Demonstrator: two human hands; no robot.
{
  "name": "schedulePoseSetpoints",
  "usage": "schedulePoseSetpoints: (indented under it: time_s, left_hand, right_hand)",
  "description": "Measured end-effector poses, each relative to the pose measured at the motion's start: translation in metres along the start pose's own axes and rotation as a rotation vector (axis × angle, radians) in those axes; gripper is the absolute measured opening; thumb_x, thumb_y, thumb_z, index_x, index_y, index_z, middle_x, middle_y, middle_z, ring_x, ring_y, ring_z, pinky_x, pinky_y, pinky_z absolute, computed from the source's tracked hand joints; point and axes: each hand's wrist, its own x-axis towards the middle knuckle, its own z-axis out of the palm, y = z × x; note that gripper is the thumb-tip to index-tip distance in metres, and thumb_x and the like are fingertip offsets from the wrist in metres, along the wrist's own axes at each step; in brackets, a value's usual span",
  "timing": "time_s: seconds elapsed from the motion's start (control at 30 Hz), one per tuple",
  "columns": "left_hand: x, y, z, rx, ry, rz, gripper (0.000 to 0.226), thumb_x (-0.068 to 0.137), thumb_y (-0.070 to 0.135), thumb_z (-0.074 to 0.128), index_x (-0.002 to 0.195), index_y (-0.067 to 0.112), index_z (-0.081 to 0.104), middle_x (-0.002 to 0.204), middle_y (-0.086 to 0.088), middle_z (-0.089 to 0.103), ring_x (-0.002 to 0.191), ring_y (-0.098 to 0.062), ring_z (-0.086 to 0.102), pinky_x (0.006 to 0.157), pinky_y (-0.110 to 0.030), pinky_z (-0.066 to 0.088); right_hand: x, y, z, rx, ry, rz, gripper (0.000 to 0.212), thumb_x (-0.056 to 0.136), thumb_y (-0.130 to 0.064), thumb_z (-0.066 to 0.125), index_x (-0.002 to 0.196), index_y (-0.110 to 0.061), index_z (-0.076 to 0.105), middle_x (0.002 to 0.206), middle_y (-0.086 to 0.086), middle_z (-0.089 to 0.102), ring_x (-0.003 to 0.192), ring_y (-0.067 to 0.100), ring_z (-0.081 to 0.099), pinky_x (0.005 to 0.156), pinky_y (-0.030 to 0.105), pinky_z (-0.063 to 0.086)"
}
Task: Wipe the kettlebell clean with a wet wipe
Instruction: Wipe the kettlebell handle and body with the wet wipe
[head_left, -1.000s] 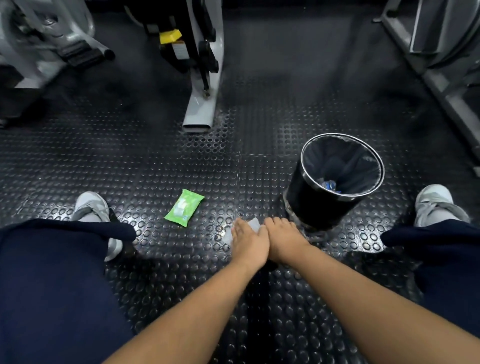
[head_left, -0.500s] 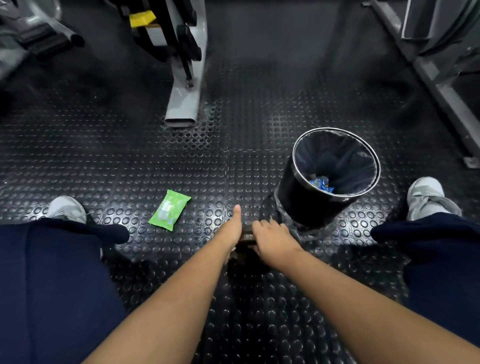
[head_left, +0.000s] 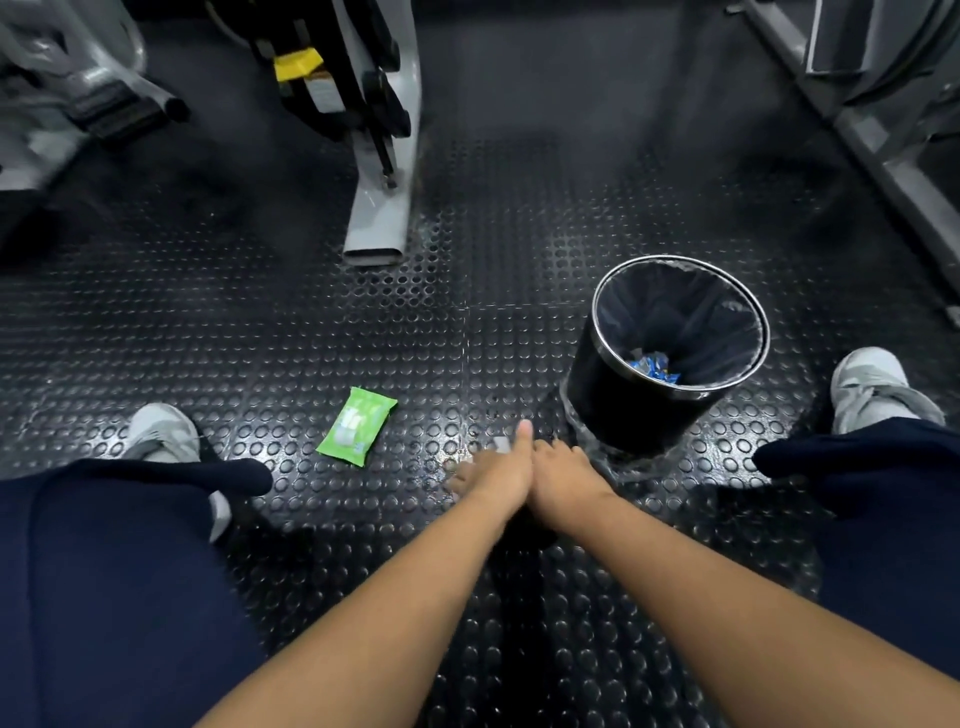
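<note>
A black bin (head_left: 613, 400) with a dark liner is standing on the studded rubber floor (head_left: 260, 338) at three o'clock of the view, and a blue wrapper (head_left: 653, 365) is lying inside it. A grey machine leg (head_left: 379, 218) is resting on the floor at eleven o'clock, with a yellow tag (head_left: 297, 63) showing above it. A grey frame (head_left: 883, 130) is running along at two o'clock.
</note>
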Motion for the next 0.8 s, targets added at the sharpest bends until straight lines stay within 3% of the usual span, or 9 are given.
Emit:
schedulePoseSetpoints:
  time_s: [0.07, 0.17, 0.27, 0.37, 0.4, 0.47, 0.57, 0.7, 0.8]
  left_hand:
    - [-0.017, 0.008, 0.004, 0.118, 0.002, 0.019, 0.111, 0.087, 0.09, 0.02, 0.165, 0.012, 0.01, 0.173, -0.014, -0.002, 0.158, -0.037, -0.006, 0.124, -0.063, 0.006]
    - [-0.017, 0.008, 0.009, 0.144, 0.026, 0.039, 0.111, 0.09, 0.087, 0.019, 0.164, 0.007, 0.003, 0.173, -0.014, -0.008, 0.158, -0.034, -0.015, 0.125, -0.062, 0.001]
    - [0.003, -0.001, 0.005, 0.096, 0.066, 0.039, 0.119, 0.08, 0.095, 0.015, 0.16, 0.009, 0.031, 0.169, -0.018, 0.021, 0.156, -0.036, 0.017, 0.124, -0.057, 0.022]
    - [0.013, -0.007, -0.01, -0.058, -0.038, 0.031, 0.112, 0.068, 0.104, 0.013, 0.115, 0.021, 0.071, 0.133, -0.013, 0.063, 0.114, -0.03, 0.064, 0.101, -0.045, 0.052]
    - [0.014, -0.007, -0.015, -0.104, -0.098, 0.042, 0.095, 0.077, 0.099, 0.018, 0.099, 0.023, 0.07, 0.115, -0.008, 0.07, 0.097, -0.025, 0.068, 0.086, -0.038, 0.056]
    - [0.016, -0.008, -0.029, -0.18, -0.24, 0.035, 0.087, 0.089, 0.089, 0.024, 0.099, 0.017, 0.07, 0.098, -0.006, 0.075, 0.082, -0.023, 0.071, 0.068, -0.032, 0.054]
    - [0.026, -0.019, -0.038, -0.318, -0.371, 0.032, 0.107, 0.082, 0.095, 0.026, 0.117, 0.006, 0.074, 0.103, -0.017, 0.078, 0.083, -0.028, 0.075, 0.075, -0.038, 0.061]
    - [0.035, -0.025, -0.037, -0.433, -0.404, -0.034, 0.104, 0.081, 0.096, 0.021, 0.093, 0.008, 0.074, 0.094, -0.019, 0.075, 0.075, -0.031, 0.071, 0.068, -0.039, 0.058]
    - [0.041, -0.022, -0.033, -0.419, -0.36, -0.075, 0.1, 0.079, 0.096, 0.024, 0.112, 0.014, 0.07, 0.112, -0.022, 0.076, 0.093, -0.037, 0.073, 0.08, -0.047, 0.062]
  right_hand:
    - [0.001, 0.0, -0.002, 0.022, -0.018, 0.013, 0.053, 0.102, -0.028, 0.047, 0.152, -0.015, 0.036, 0.141, 0.005, 0.054, 0.128, 0.028, 0.05, 0.109, 0.045, 0.038]
    - [0.001, 0.0, -0.003, 0.046, -0.035, 0.017, 0.054, 0.101, -0.031, 0.047, 0.152, -0.017, 0.036, 0.143, 0.005, 0.054, 0.129, 0.028, 0.05, 0.11, 0.045, 0.038]
    - [-0.001, 0.0, -0.004, 0.045, -0.008, 0.027, 0.057, 0.1, -0.034, 0.051, 0.151, -0.013, 0.038, 0.14, 0.008, 0.056, 0.127, 0.03, 0.053, 0.105, 0.047, 0.041]
    - [-0.005, -0.001, -0.006, 0.073, 0.019, -0.014, 0.051, 0.096, -0.042, 0.059, 0.136, -0.013, 0.046, 0.134, 0.01, 0.059, 0.123, 0.033, 0.053, 0.102, 0.048, 0.04]
    - [-0.006, 0.001, -0.007, 0.073, 0.018, -0.022, 0.05, 0.095, -0.044, 0.061, 0.132, -0.013, 0.047, 0.134, 0.01, 0.058, 0.123, 0.034, 0.053, 0.102, 0.048, 0.04]
    - [-0.007, 0.001, -0.008, 0.067, 0.011, -0.028, 0.049, 0.096, -0.046, 0.061, 0.129, -0.013, 0.047, 0.133, 0.011, 0.058, 0.123, 0.034, 0.052, 0.103, 0.048, 0.039]
    - [-0.007, 0.0, -0.011, 0.068, 0.0, -0.028, 0.044, 0.097, -0.042, 0.06, 0.128, -0.013, 0.047, 0.133, 0.011, 0.058, 0.123, 0.034, 0.051, 0.104, 0.05, 0.038]
    - [-0.007, 0.0, -0.011, 0.072, 0.006, -0.033, 0.037, 0.097, -0.034, 0.061, 0.126, -0.015, 0.048, 0.132, 0.01, 0.058, 0.122, 0.033, 0.052, 0.104, 0.049, 0.038]
    - [-0.006, 0.001, -0.01, 0.087, 0.008, -0.033, 0.039, 0.097, -0.038, 0.062, 0.126, -0.016, 0.048, 0.131, 0.009, 0.058, 0.121, 0.033, 0.052, 0.103, 0.049, 0.038]
